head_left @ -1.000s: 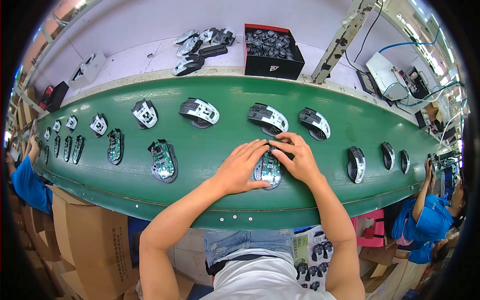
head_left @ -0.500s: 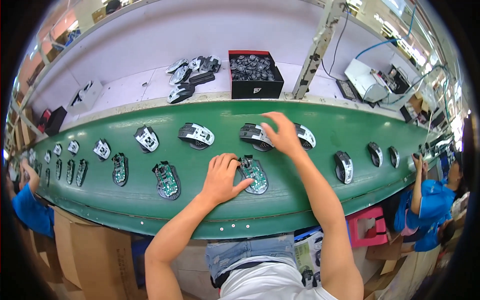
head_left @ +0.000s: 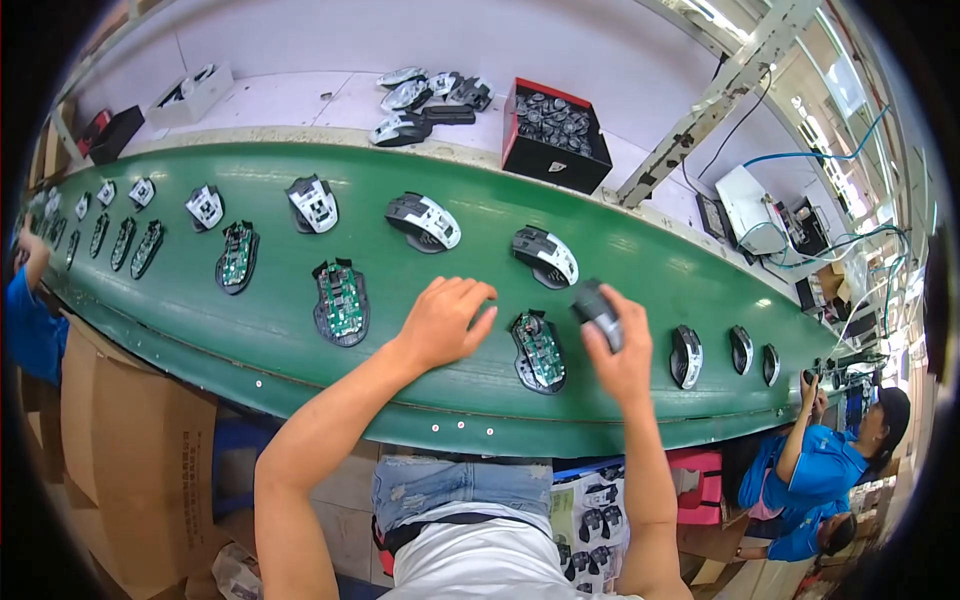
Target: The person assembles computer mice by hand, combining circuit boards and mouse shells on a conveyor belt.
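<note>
My right hand [head_left: 625, 350] is closed around a dark computer mouse shell [head_left: 598, 314], held just above the green belt; motion blurs it a little. Beside it lies a mouse base [head_left: 540, 352] with its green circuit board bare. My left hand [head_left: 446, 318] hovers left of that base, thumb and fingers apart and nothing in them. Farther back sit black-and-white mouse shells, one [head_left: 545, 257] behind my right hand and another [head_left: 424, 222] behind my left. A second circuit-board base [head_left: 341, 303] rests to the left of my left hand.
More shells and bases line the green conveyor belt [head_left: 280, 345] leftward; assembled-looking mice [head_left: 686, 357] stand to the right. On the shelf behind are a black box [head_left: 556, 160] of small round parts and a pile of shells [head_left: 400, 128]. Co-workers in blue [head_left: 810, 460] sit at both ends.
My right hand has picked up a mouse shell from the back row and brought it nearer. My left hand has come off the circuit-board base. The view has turned and tilted.
</note>
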`<state>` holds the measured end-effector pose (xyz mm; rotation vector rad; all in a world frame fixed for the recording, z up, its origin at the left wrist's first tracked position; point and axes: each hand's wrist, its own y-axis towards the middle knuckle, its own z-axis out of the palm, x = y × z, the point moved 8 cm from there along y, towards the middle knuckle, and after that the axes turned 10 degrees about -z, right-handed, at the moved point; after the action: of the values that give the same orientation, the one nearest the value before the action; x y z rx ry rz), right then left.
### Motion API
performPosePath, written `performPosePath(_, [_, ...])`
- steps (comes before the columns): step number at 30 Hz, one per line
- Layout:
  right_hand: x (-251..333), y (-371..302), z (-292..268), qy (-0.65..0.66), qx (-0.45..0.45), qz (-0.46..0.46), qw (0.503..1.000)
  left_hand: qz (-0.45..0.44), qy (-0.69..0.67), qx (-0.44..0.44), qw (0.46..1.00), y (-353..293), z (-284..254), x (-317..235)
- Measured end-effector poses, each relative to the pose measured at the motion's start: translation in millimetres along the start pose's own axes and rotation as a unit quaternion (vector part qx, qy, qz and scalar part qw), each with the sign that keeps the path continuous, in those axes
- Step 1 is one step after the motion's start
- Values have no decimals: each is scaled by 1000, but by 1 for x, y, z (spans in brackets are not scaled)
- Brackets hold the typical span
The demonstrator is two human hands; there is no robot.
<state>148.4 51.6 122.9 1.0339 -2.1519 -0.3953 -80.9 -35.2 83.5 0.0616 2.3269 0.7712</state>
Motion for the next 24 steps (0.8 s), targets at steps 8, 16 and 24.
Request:
performPosePath(8, [39, -32, 55, -99, 85, 42, 991, -30, -3, 25, 999, -4, 9, 3])
performPosePath(16, [49, -40, 68, -154, 54, -12, 987, -15, -12, 41, 999, -9, 9, 1])
performPosePath(24, [38, 11, 65, -85, 102, -58, 989, -39, -23, 42, 998, -15, 6, 8])
